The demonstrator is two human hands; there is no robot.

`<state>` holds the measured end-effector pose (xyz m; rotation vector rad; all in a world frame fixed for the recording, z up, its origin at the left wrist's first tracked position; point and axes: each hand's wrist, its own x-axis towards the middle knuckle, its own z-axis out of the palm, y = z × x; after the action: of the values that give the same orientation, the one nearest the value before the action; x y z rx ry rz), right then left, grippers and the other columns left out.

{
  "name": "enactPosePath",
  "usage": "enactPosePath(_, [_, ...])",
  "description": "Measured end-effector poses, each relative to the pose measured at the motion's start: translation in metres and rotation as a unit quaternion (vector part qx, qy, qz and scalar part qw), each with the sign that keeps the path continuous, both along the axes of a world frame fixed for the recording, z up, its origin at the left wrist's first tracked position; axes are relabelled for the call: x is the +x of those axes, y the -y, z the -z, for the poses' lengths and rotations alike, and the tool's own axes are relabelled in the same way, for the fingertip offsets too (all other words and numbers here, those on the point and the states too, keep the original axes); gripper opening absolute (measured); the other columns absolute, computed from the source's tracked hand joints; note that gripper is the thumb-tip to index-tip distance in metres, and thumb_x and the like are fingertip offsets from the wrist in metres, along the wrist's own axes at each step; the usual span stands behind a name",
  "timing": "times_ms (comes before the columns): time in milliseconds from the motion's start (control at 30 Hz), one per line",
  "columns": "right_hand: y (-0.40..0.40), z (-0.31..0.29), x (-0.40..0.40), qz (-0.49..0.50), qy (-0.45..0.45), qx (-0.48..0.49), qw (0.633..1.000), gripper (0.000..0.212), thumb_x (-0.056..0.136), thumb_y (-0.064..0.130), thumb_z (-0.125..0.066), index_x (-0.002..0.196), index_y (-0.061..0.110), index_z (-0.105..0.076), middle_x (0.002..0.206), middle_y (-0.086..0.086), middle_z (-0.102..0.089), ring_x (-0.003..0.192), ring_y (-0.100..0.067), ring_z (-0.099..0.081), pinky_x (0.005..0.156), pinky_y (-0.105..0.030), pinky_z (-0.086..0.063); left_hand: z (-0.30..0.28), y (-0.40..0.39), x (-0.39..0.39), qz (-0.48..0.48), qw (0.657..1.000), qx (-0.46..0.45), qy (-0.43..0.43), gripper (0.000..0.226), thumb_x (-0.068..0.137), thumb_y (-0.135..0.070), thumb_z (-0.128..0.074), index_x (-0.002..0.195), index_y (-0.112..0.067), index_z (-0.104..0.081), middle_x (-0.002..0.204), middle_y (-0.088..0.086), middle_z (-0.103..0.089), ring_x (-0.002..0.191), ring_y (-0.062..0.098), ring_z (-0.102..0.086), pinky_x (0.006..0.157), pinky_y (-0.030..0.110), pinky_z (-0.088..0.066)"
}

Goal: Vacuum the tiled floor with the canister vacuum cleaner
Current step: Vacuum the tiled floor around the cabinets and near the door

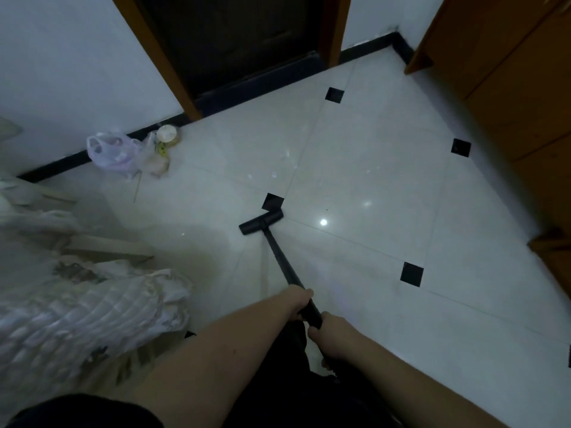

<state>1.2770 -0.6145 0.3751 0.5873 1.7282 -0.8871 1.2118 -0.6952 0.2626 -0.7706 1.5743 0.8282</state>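
Note:
A black vacuum wand (279, 257) runs from my hands out to a flat black floor nozzle (261, 223), which rests on the glossy white tiled floor (370, 186) beside a small black inset tile. My left hand (298, 301) grips the wand higher up. Just below it, my right hand (332, 335) grips the thicker black handle end. The canister itself is out of view.
A pale plastic bag (114, 154) and a small round container (168, 135) lie against the black skirting at the left wall. Ruffled white bedding (77, 304) hangs at the left. A dark doorway (234, 41) is ahead; a wooden cabinet (509, 72) lines the right side.

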Motion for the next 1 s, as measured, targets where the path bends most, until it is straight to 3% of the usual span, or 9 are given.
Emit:
enactPosePath(67, [0.004, 0.001, -0.017, -0.001, 0.001, 0.004, 1.000, 0.025, 0.095, 0.024, -0.044, 0.114, 0.009, -0.048, 0.099, -0.014, -0.062, 0.071, -0.029, -0.064, 0.066, -0.034, -0.054, 0.002, 0.005, -0.016, -0.010, 1.000, 0.008, 0.006, 0.037, 0.099, -0.022, -0.048, 0.123, 0.005, -0.046, 0.105, 0.017, -0.056, 0.096, 0.029, -0.061, 0.056, 0.031, -0.050])
enactPosePath(167, [0.011, 0.005, -0.042, -0.005, -0.007, 0.014, 1.000, 0.022, 0.095, 0.028, -0.046, 0.107, 0.009, -0.048, 0.102, -0.015, -0.060, 0.096, -0.035, -0.066, 0.081, -0.040, -0.054, 0.002, 0.011, -0.040, -0.023, 1.000, 0.015, 0.005, 0.037, 0.099, -0.023, -0.048, 0.123, 0.005, -0.045, 0.118, 0.019, -0.059, 0.108, 0.030, -0.061, 0.067, 0.030, -0.052])
enactPosePath(233, [0.016, 0.008, -0.059, 0.008, -0.011, 0.014, 1.000, 0.021, 0.095, 0.027, -0.046, 0.102, 0.007, -0.051, 0.100, -0.015, -0.061, 0.100, -0.038, -0.066, 0.083, -0.041, -0.054, 0.002, 0.016, -0.058, -0.024, 0.999, 0.025, -0.017, 0.040, 0.100, -0.022, -0.047, 0.129, 0.006, -0.044, 0.111, 0.018, -0.059, 0.101, 0.029, -0.061, 0.063, 0.030, -0.053])
enactPosePath(333, [0.021, 0.006, -0.076, 0.056, 0.001, -0.005, 0.998, 0.018, 0.094, 0.022, -0.046, 0.081, 0.009, -0.050, 0.078, -0.012, -0.058, 0.084, -0.037, -0.069, 0.071, -0.038, -0.054, -0.005, 0.022, -0.076, -0.014, 0.999, 0.023, -0.039, 0.040, 0.101, -0.024, -0.046, 0.130, 0.005, -0.043, 0.116, 0.020, -0.058, 0.094, 0.028, -0.059, 0.055, 0.029, -0.051])
enactPosePath(400, [0.021, 0.003, -0.078, 0.063, 0.005, -0.009, 0.998, 0.017, 0.093, 0.019, -0.044, 0.083, 0.007, -0.050, 0.072, -0.012, -0.056, 0.076, -0.035, -0.066, 0.068, -0.037, -0.052, -0.009, 0.022, -0.077, -0.001, 0.999, 0.022, -0.041, 0.041, 0.101, -0.024, -0.046, 0.129, 0.005, -0.044, 0.119, 0.020, -0.059, 0.095, 0.029, -0.060, 0.058, 0.029, -0.052])
enactPosePath(700, [-0.015, -0.017, -0.019, 0.063, 0.015, -0.004, 0.998, 0.020, 0.094, 0.016, -0.044, 0.076, 0.008, -0.046, 0.069, -0.014, -0.053, 0.073, -0.036, -0.064, 0.066, -0.037, -0.052, -0.038, -0.011, -0.013, 0.011, 0.999, 0.041, -0.021, 0.020, 0.100, -0.020, -0.045, 0.107, -0.001, -0.042, 0.105, 0.014, -0.053, 0.091, 0.023, -0.055, 0.059, 0.026, -0.051])
enactPosePath(800, [-0.029, -0.028, 0.006, 0.075, 0.018, -0.011, 0.997, 0.018, 0.093, 0.016, -0.045, 0.079, 0.006, -0.048, 0.069, -0.016, -0.054, 0.064, -0.034, -0.063, 0.059, -0.035, -0.051, -0.051, -0.022, 0.014, 0.022, 0.999, 0.046, -0.020, 0.022, 0.098, -0.021, -0.046, 0.108, -0.001, -0.045, 0.103, 0.012, -0.054, 0.089, 0.023, -0.056, 0.048, 0.024, -0.049])
enactPosePath(900, [-0.039, -0.037, 0.028, 0.070, 0.019, -0.004, 0.997, 0.019, 0.093, 0.016, -0.047, 0.079, 0.004, -0.050, 0.067, -0.016, -0.055, 0.059, -0.033, -0.063, 0.054, -0.032, -0.050, -0.059, -0.030, 0.038, 0.028, 0.998, 0.049, -0.022, 0.020, 0.099, -0.020, -0.044, 0.106, -0.001, -0.044, 0.084, 0.009, -0.054, 0.077, 0.020, -0.056, 0.032, 0.018, -0.044])
enactPosePath(1000, [-0.043, -0.045, 0.043, 0.070, 0.011, -0.010, 0.997, 0.022, 0.093, 0.018, -0.049, 0.076, 0.005, -0.050, 0.067, -0.015, -0.056, 0.061, -0.034, -0.064, 0.059, -0.036, -0.053, -0.068, -0.034, 0.053, 0.046, 0.998, 0.037, -0.022, 0.021, 0.099, -0.023, -0.045, 0.099, -0.002, -0.046, 0.076, 0.006, -0.050, 0.061, 0.016, -0.052, 0.031, 0.017, -0.042])
